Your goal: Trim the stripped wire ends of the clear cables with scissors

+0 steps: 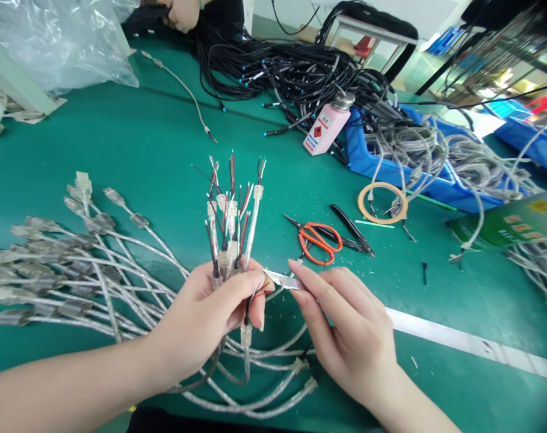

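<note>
My left hand [210, 319] is closed round a bundle of clear-jacketed cables [231, 231], their stripped red, black and white wire ends pointing up. Between that thumb and forefinger one more cable end [246, 334] hangs downward, its thin wires bent across the fingertips. My right hand [349, 328] pinches a small silvery blade [284, 280], whose tip reaches the left fingertips beside the wires. From the bundle the cables run left across the green mat to a heap of USB plugs [74, 264]. Below my hands lie loose cable ends [300, 376] with clear collars.
Orange-handled scissors [318, 242] and black-handled cutters [349, 228] lie beyond my right hand. A tape roll [361, 207], a pink bottle [325, 129] and blue bins [357, 147] of coiled cables stand farther right. Black cables [273, 66] pile at the back, near another person's hand [183, 13].
</note>
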Demonstrator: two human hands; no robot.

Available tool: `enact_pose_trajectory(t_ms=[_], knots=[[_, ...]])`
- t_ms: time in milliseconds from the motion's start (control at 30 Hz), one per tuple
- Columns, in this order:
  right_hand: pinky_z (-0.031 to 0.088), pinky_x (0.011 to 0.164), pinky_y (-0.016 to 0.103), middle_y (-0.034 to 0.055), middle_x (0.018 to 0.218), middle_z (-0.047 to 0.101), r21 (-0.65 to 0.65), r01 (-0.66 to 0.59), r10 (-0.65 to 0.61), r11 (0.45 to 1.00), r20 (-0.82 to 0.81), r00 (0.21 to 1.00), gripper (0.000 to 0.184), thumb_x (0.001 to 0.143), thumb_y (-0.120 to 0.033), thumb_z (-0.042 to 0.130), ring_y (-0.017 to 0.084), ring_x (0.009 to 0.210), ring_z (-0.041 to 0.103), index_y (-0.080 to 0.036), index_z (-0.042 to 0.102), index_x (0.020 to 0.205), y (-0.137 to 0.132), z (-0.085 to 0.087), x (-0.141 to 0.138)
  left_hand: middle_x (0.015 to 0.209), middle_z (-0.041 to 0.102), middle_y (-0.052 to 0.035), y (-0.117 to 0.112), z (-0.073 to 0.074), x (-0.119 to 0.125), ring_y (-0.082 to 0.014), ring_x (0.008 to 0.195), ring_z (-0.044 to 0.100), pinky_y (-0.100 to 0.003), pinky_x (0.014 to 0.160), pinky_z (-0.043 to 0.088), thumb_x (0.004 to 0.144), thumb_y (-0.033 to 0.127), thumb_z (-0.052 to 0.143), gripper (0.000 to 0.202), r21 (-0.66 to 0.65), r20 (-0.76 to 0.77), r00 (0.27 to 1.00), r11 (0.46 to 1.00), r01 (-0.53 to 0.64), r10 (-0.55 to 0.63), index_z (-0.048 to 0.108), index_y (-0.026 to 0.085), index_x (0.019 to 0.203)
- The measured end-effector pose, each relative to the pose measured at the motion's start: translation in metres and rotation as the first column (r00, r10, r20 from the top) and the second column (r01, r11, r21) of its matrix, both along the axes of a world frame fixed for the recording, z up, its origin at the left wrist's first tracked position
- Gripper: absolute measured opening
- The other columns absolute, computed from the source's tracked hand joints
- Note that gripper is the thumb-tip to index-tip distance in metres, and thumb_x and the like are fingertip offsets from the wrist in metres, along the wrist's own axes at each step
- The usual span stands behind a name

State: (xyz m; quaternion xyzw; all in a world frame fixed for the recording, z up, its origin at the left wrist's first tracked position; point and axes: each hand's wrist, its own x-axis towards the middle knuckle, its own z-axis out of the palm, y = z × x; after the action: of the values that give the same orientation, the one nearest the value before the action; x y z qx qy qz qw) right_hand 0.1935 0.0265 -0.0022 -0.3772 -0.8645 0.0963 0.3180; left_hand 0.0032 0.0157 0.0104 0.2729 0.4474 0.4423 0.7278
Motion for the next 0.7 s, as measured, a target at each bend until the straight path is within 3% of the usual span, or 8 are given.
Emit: enact_pose_trajectory(t_ms=[267,433,500,600,700], knots=[[0.043,0.061,0.032,0.0085,0.080,0.062,0.067,0.048,-0.052,0.997,0.053,0.997,0.031,0.092,-0.010,0.059,0.017,0.070,0.051,-0.004,0.062,0.123,-0.002,-0.001,-0.001,0.048,0.058,0.0036,0.001,-0.002,0.001,-0.0049,0.042,0.035,-0.019,0.041,0.019,0.085,0.025,0.059,0.021,0.000,-0.052,0.999,1.000,-0.006,0.006,0.056,0.018,0.066],[0.045,0.061,0.032,0.0084,0.077,0.064,0.220,0.233,-0.256,0.947,0.079,0.964,0.026,0.093,-0.013,0.059,0.018,0.068,0.054,-0.006,0.067,0.117,0.010,-0.006,0.004,0.046,0.058,0.0023,-0.003,-0.004,0.001,-0.0073,0.045,0.039,-0.020,0.043,0.023,0.087,0.026,0.058,0.018,-0.008,-0.088,0.990,0.994,0.107,-0.108,0.061,0.018,0.071],[0.047,0.063,0.031,0.0077,0.078,0.065,0.188,0.301,-0.311,0.935,0.027,0.950,0.024,0.095,-0.015,0.057,0.017,0.069,0.056,-0.007,0.068,0.115,0.015,-0.006,0.006,0.047,0.058,0.0021,-0.004,-0.005,0.001,-0.0071,0.045,0.037,-0.021,0.044,0.022,0.088,0.027,0.057,0.021,-0.007,-0.091,0.990,0.994,0.109,-0.109,0.060,0.018,0.069],[0.048,0.065,0.029,0.0072,0.081,0.066,0.065,0.301,-0.298,0.951,-0.050,0.953,0.022,0.097,-0.017,0.052,0.016,0.072,0.059,-0.010,0.067,0.112,0.017,-0.003,0.007,0.058,0.064,0.0010,-0.004,-0.005,0.000,-0.0051,0.043,0.031,-0.023,0.044,0.019,0.088,0.032,0.060,0.021,0.006,-0.076,0.993,0.996,0.087,-0.087,0.061,0.017,0.073],[0.044,0.053,0.025,0.0004,0.069,0.058,-0.135,0.330,-0.352,0.934,-0.191,0.916,0.021,0.096,-0.027,0.055,0.012,0.058,0.054,-0.013,0.066,0.108,0.016,0.000,0.006,0.059,0.058,0.0021,-0.005,-0.007,-0.001,-0.0067,0.046,0.032,-0.026,0.045,0.020,0.088,0.045,0.062,0.028,0.017,-0.107,0.973,0.978,0.206,-0.203,0.069,0.018,0.088]])
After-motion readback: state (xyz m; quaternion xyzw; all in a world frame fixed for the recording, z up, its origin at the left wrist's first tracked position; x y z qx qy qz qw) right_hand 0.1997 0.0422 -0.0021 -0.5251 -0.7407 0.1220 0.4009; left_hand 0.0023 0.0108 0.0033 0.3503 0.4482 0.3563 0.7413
